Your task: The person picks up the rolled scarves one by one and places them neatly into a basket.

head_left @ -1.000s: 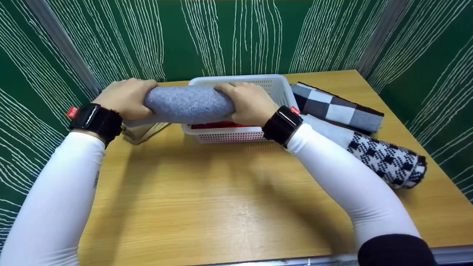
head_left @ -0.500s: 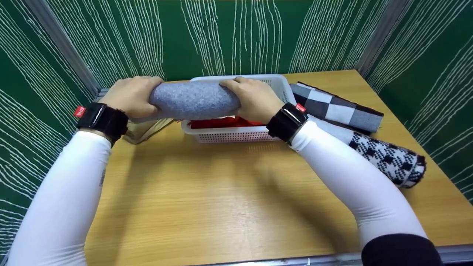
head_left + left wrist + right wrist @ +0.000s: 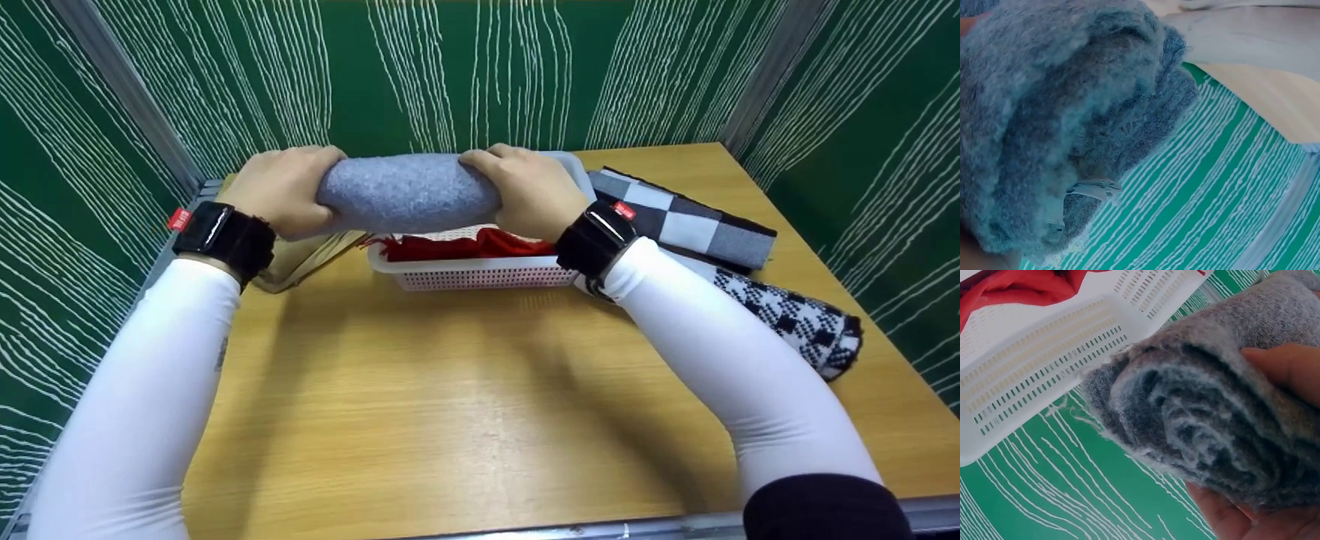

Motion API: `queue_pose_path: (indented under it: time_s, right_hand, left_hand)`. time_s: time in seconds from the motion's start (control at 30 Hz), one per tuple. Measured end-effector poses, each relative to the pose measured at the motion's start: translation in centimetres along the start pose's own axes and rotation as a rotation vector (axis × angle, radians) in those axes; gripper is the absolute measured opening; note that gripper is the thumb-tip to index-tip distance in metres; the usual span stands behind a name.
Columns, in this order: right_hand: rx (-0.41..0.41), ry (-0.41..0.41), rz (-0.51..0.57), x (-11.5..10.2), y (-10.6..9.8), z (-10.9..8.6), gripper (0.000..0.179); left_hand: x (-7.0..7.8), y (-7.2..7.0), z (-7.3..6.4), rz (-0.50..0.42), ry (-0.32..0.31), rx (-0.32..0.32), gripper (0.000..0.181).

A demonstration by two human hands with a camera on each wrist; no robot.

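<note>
A rolled grey scarf [image 3: 409, 193] is held level in the air by both hands, above the left part of a white basket [image 3: 487, 276]. My left hand [image 3: 281, 187] grips its left end, and my right hand [image 3: 532, 187] grips the right end. The right wrist view shows the spiral end of the grey scarf [image 3: 1202, 433], with a thumb on one side and fingers beneath. Fuzzy layers of the scarf [image 3: 1072, 112] fill much of the left wrist view. Red fringed cloth [image 3: 472, 246] lies inside the basket.
Right of the basket lie a checked black, grey and white scarf [image 3: 697, 225] and a rolled black-and-white patterned scarf [image 3: 795, 319]. A beige folded cloth [image 3: 307, 262] is at left, partly under my left hand. Green walls [image 3: 517, 67] enclose the wooden table [image 3: 420, 405].
Both hands have shifted right and slightly away with the grey roll, uncovering more of the red cloth. The basket and the other scarves stay put.
</note>
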State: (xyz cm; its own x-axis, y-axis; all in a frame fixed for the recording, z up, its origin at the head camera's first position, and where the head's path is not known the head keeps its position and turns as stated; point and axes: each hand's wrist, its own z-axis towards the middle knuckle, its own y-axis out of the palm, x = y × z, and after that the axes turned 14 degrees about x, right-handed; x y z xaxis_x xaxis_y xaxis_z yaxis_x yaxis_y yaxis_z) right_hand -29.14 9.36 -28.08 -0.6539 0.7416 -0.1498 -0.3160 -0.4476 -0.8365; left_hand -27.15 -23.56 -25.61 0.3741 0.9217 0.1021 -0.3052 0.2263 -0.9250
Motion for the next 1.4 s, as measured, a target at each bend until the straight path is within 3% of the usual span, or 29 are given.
queue_pose_path:
  time_s: [1.13, 1.4]
  right_hand:
    - [0.009, 0.073, -0.063, 3.4, -2.0, -0.1, 0.074]
    - [0.014, 0.043, -0.129, 4.0, -2.3, -0.2, 0.072]
  left_hand:
    - [3.2, 0.8, 2.9, 0.046, 0.082, -0.001, 0.052]
    - [3.9, 1.0, 3.3, 0.058, 0.109, 0.009, 0.048]
